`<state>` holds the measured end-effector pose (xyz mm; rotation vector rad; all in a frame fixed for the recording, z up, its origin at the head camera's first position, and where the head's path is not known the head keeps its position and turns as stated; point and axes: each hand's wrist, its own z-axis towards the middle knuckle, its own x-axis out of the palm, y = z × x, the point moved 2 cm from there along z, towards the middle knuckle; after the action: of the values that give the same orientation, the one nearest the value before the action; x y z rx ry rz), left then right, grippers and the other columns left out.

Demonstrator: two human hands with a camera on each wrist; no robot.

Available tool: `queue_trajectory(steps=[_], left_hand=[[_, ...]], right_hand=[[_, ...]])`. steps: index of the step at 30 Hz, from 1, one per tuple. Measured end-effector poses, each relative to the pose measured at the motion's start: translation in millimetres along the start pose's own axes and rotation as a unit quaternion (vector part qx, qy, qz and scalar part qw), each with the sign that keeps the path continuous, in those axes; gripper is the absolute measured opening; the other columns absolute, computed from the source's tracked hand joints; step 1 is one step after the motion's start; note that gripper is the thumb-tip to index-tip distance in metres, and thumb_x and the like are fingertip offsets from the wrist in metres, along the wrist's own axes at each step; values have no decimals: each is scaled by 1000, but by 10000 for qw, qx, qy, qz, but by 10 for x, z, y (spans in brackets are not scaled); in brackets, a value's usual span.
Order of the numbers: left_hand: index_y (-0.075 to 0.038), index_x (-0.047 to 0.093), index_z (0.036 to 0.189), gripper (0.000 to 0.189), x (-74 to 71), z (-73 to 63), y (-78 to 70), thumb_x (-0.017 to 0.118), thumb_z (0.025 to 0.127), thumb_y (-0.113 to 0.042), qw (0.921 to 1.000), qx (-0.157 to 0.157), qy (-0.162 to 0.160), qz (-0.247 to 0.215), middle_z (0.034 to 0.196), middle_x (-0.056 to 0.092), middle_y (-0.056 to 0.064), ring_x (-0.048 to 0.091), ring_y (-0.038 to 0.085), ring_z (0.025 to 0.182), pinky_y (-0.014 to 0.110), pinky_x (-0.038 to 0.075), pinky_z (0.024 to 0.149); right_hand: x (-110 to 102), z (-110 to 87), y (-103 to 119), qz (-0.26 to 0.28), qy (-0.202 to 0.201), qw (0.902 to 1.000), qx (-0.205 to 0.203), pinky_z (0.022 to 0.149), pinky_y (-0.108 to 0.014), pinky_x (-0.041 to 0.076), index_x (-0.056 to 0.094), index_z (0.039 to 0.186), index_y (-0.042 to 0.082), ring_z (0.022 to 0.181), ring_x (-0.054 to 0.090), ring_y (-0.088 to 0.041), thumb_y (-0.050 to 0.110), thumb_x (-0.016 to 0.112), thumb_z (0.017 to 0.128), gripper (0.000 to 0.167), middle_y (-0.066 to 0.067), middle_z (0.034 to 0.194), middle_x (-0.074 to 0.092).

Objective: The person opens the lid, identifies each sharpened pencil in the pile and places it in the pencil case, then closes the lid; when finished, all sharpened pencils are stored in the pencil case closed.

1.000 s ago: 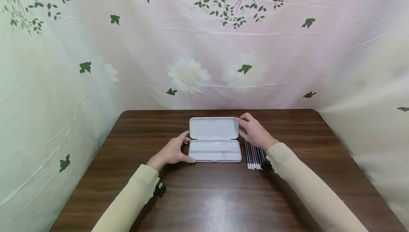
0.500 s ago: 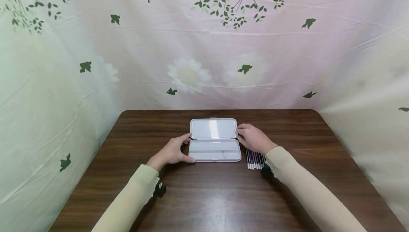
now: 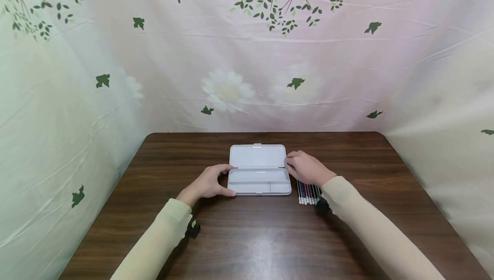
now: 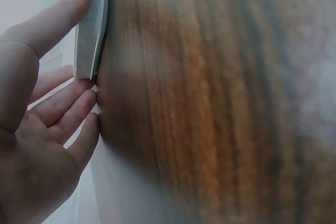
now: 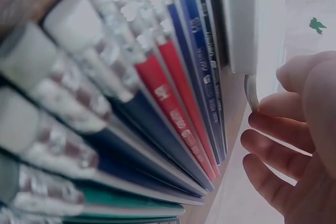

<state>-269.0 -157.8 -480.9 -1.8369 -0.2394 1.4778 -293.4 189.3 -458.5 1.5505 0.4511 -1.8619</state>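
Note:
A white pencil case (image 3: 248, 176) lies open in the middle of the table, with its lid (image 3: 257, 156) folded back to the far side. Its divided compartments hold nothing. My left hand (image 3: 209, 182) holds the case by its left end, thumb at the front corner and fingers near the hinge; the left wrist view shows the thumb on the case's side (image 4: 92, 35). At the lid's right edge, my right hand (image 3: 308, 168) pinches the rim near the hinge. Several pencils (image 3: 308, 193) with white erasers lie side by side under the right wrist, their far ends hidden by that hand.
A dark brown wooden table (image 3: 247, 233) carries everything. Its far edge meets a hanging cloth (image 3: 251, 57) printed with leaves, birds and flowers, which also closes off both sides. A small black device (image 3: 193, 227) sits at the left wrist.
The lid has tipped further back, away from me, and come down. My right hand has moved down with it, nearer to me. The left hand's fingers have shifted slightly at the hinge corner.

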Motion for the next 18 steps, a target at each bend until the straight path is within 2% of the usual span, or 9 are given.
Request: queue_trajectory(steps=[4,7,13,18], left_hand=[[-12,61,144,86,-2,9,-5,99,71,-39,10000,-21,34,-26,133,64,7,57,25,124,48,48,109],[-11,61,143,87,-5,12,-10,99,71,-39,10000,-16,55,-15,133,64,6,57,25,124,47,48,109],[-11,61,143,86,-14,12,-24,100,71,-38,10000,32,43,-56,133,64,7,58,25,123,47,48,109],[-11,61,143,85,-10,5,-22,100,71,-37,10000,-4,72,-68,134,64,7,57,25,124,46,47,110]], right_hand=[[-48,-38,-12,107,108,9995,261,97,-51,56,77,113,2,113,68,-36,16,65,104,21,-18,122,72],[-102,-96,-48,291,93,9981,542,101,-54,54,73,126,-1,119,66,-37,18,65,104,30,-19,127,70],[-233,-273,-173,606,-75,9918,1121,88,-51,59,72,123,0,102,69,-29,18,70,101,29,-16,115,71],[-299,-444,-274,859,380,9824,1612,76,-42,59,71,118,0,84,63,-20,17,73,99,26,-9,99,70]])
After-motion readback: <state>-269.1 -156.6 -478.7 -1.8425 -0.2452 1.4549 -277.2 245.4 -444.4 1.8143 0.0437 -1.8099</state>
